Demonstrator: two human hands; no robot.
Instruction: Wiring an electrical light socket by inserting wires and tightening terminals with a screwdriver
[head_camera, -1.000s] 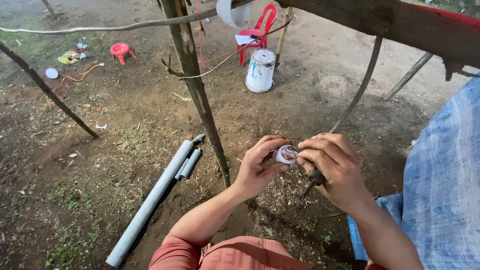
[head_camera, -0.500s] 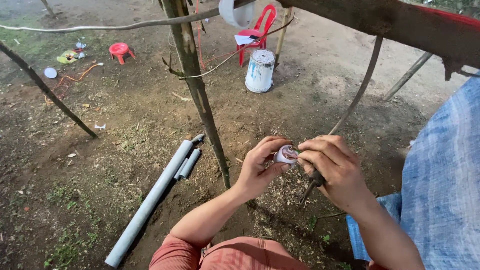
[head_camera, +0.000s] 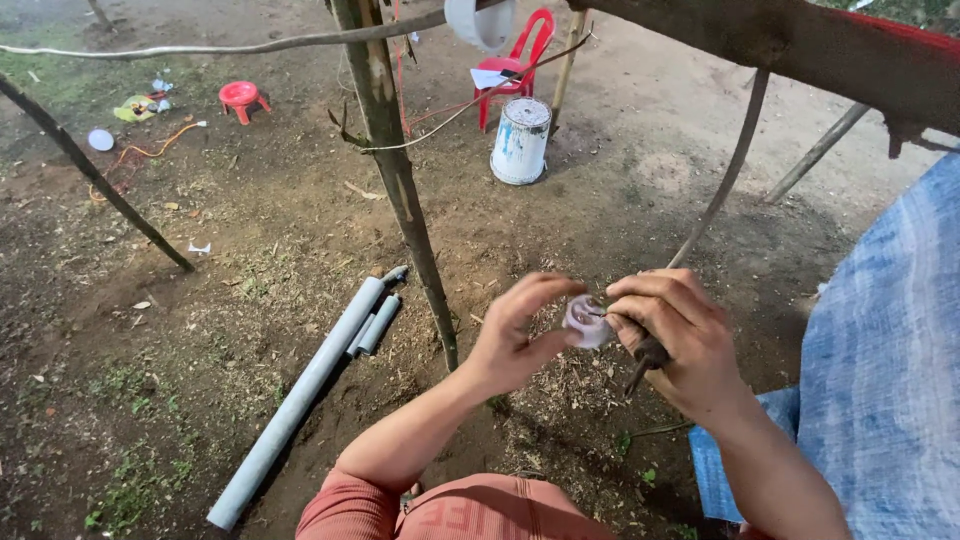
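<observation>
My two hands meet over the dirt ground, low and right of centre. A small round whitish object (head_camera: 586, 320) sits between them. My left hand (head_camera: 520, 330) has its fingers spread, with the thumb and fingertips touching the object's left side. My right hand (head_camera: 672, 338) is curled around the object's right side and also grips a thin dark tool (head_camera: 645, 362) whose tip points down from the fist. The object is blurred, so I cannot tell what it is.
A thin wooden post (head_camera: 400, 190) stands just left of my hands. Grey pipes (head_camera: 310, 385) lie on the ground to the left. A white bucket (head_camera: 521, 140), a red chair (head_camera: 515, 62) and a red stool (head_camera: 240, 97) stand farther back. Blue cloth (head_camera: 880, 370) hangs on the right.
My left hand has opened its fingers from a closed grip around the round object. The hands have shifted slightly. The right hand keeps its hold.
</observation>
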